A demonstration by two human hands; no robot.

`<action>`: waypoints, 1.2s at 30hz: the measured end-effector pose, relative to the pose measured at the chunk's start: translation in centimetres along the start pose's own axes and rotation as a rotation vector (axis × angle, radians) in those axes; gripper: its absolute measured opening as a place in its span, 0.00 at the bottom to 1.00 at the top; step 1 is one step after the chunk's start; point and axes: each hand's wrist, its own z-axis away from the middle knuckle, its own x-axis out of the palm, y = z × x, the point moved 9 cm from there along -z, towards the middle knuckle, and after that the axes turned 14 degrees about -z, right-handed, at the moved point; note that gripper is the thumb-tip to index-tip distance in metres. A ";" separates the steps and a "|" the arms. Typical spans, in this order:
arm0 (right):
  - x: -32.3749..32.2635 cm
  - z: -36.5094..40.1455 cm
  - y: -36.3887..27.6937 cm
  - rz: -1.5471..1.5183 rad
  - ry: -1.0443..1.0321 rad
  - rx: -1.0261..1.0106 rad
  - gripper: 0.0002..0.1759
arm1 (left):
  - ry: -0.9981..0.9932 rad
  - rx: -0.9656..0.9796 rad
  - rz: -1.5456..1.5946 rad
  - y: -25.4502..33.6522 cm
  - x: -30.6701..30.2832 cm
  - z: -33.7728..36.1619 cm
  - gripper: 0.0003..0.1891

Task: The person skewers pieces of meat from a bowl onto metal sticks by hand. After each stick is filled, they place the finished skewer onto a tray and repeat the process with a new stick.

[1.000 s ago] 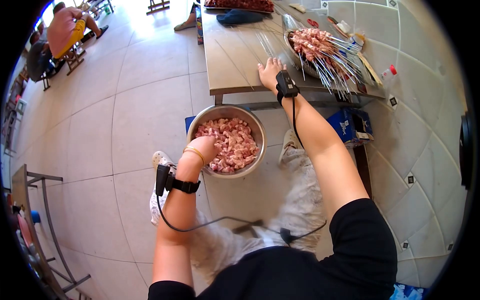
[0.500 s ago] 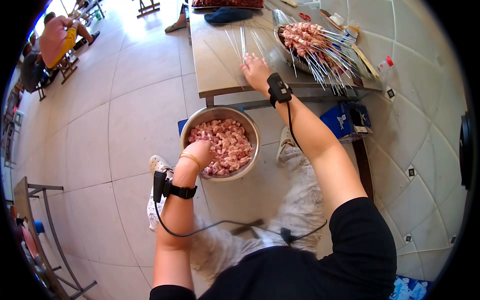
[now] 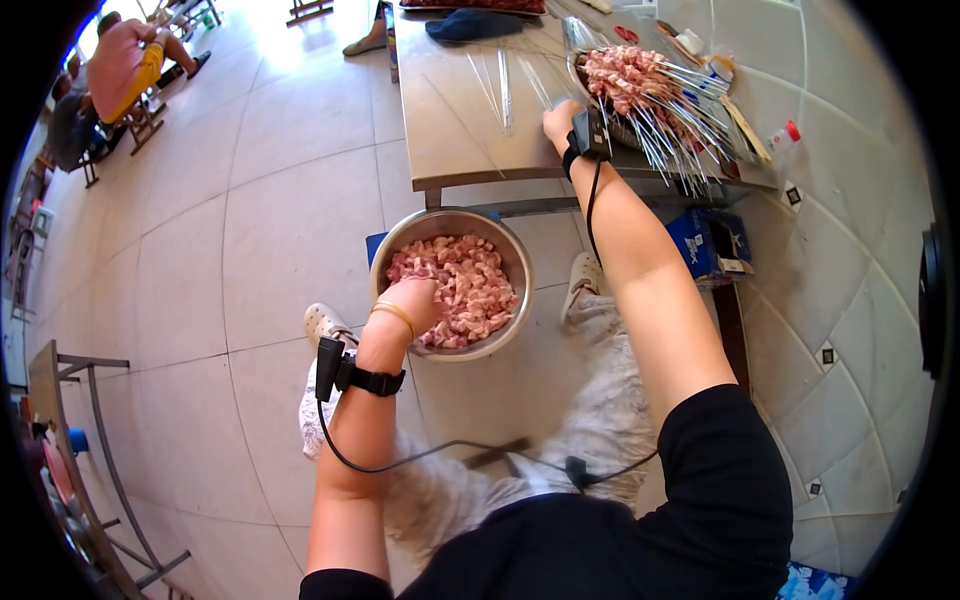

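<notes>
A steel bowl (image 3: 392, 243) full of raw pink meat chunks (image 3: 470, 285) stands on the floor between my feet. My left hand (image 3: 412, 300) is sunk into the meat at the bowl's near-left side, its fingers curled shut around pieces. My right hand (image 3: 560, 120) is stretched out onto the metal table (image 3: 450, 140), its fingers bent down by the edge of a tray of meat-loaded skewers (image 3: 625, 75). Whether it holds a skewer is hidden. Several bare metal skewers (image 3: 505, 85) lie to the left of that hand. Both wrists carry black strapped devices with cables.
A blue box (image 3: 705, 245) sits under the table at the right, against the tiled wall. A dark cloth (image 3: 470, 25) and another tray lie at the table's far end. People sit on stools (image 3: 110, 75) at the far left. A metal frame (image 3: 90, 450) stands near left.
My right hand has moved right across the table, from the loose skewers to the edge of the skewer tray. My left hand has stayed in the bowl.
</notes>
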 end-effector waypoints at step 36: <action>-6.1 27.6 -0.8 -1.340 -0.371 0.131 0.11 | 0.448 0.192 0.930 3.4 -3.9 -0.6 0.16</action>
